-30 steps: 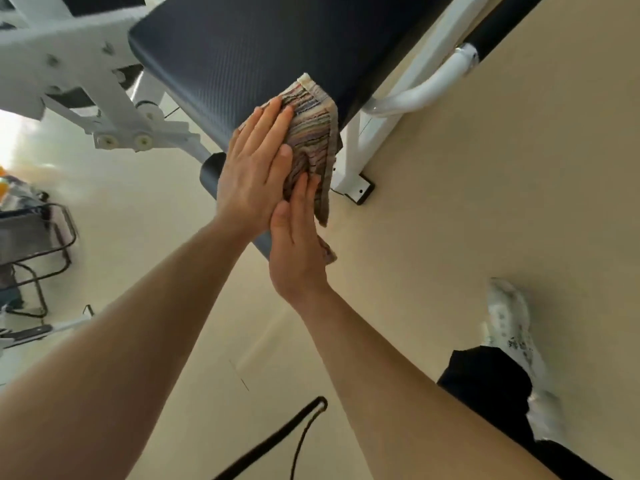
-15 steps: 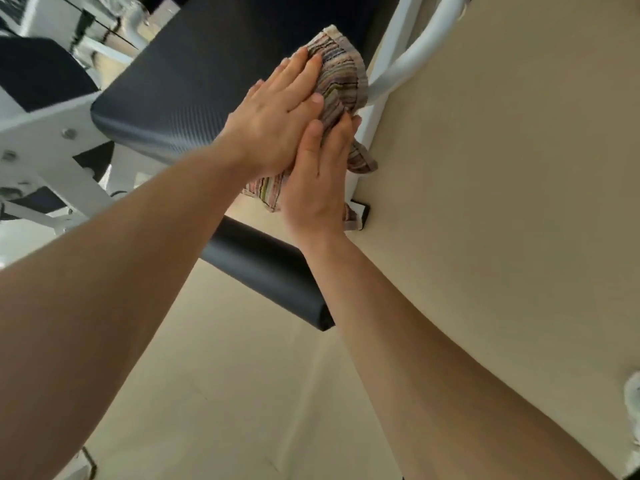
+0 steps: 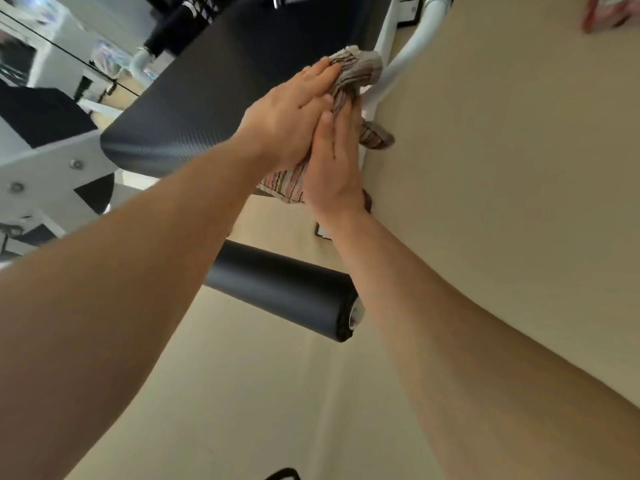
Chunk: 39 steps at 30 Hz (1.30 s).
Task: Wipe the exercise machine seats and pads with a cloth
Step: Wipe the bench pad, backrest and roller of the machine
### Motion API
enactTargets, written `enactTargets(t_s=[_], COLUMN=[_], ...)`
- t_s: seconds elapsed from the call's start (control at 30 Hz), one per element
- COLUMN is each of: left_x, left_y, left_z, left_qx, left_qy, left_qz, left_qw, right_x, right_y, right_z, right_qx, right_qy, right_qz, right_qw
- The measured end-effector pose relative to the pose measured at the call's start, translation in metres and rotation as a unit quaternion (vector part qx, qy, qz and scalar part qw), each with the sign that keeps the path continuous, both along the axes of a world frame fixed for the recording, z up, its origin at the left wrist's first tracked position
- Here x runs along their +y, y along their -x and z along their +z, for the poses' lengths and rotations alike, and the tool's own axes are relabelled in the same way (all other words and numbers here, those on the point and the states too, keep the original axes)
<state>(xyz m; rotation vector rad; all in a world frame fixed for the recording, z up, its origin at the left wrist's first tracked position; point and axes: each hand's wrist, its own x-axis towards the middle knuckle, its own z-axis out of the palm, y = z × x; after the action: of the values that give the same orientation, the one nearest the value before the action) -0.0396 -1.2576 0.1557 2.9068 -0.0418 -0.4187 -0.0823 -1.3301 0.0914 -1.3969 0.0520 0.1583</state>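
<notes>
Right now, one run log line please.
wipe | left hand flat on cloth | right hand flat on cloth | cloth on seat pad edge

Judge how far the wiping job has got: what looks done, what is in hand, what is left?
Done: cannot tell; the flat pad shows no wiped trace. In hand: the left hand and right hand press the striped cloth onto that pad's right edge. To do, probably: the roller pad below, which the cloth is not touching, and perhaps more of the flat pad.

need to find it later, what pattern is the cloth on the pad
The cloth has thin multicoloured stripes; the head view shows it.
</notes>
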Motion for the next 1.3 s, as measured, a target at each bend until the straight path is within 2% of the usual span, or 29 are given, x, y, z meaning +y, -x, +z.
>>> enactTargets(t_s=[0.07,0.17,0.33,0.43,0.53,0.7,0.87,1.03,1.17,1.3], left_x=[-0.006,-0.004,-0.005,-0.012,-0.008,0.022,0.061,0.129,0.165,0.131], left_y=[0.021,0.076,0.104,0.096,0.091,0.092,0.09,0.09,0.094,0.1], left_z=[-0.001,-0.018,-0.047,-0.066,-0.074,-0.078,-0.082,-0.082,-0.075,-0.077], left_qx=[-0.053,-0.185,-0.267,-0.319,-0.36,-0.377,-0.379,-0.351,-0.323,-0.335], left_qy=[0.002,-0.023,-0.003,-0.002,0.057,0.022,-0.025,-0.05,-0.044,0.017], left_qz=[0.017,0.056,0.125,0.198,0.263,0.198,0.165,0.17,0.182,0.203], left_qw=[0.998,0.981,0.956,0.927,0.893,0.905,0.91,0.919,0.928,0.92], right_x=[-0.009,-0.034,-0.067,-0.062,-0.049,-0.041,-0.006,0.065,0.104,0.072], right_y=[0.021,0.046,0.031,0.02,0.014,0.003,-0.004,-0.016,-0.016,-0.007], right_z=[-0.003,-0.013,-0.007,0.003,0.008,0.015,0.026,0.029,0.029,0.033], right_qx=[-0.044,-0.142,-0.31,-0.388,-0.456,-0.511,-0.531,-0.548,-0.547,-0.54], right_qy=[0.039,0.196,0.437,0.501,0.545,0.628,0.68,0.691,0.684,0.688], right_qz=[0.039,0.104,0.163,0.173,0.169,0.168,0.199,0.224,0.208,0.207], right_qw=[0.997,0.965,0.828,0.754,0.683,0.563,0.464,0.415,0.436,0.438])
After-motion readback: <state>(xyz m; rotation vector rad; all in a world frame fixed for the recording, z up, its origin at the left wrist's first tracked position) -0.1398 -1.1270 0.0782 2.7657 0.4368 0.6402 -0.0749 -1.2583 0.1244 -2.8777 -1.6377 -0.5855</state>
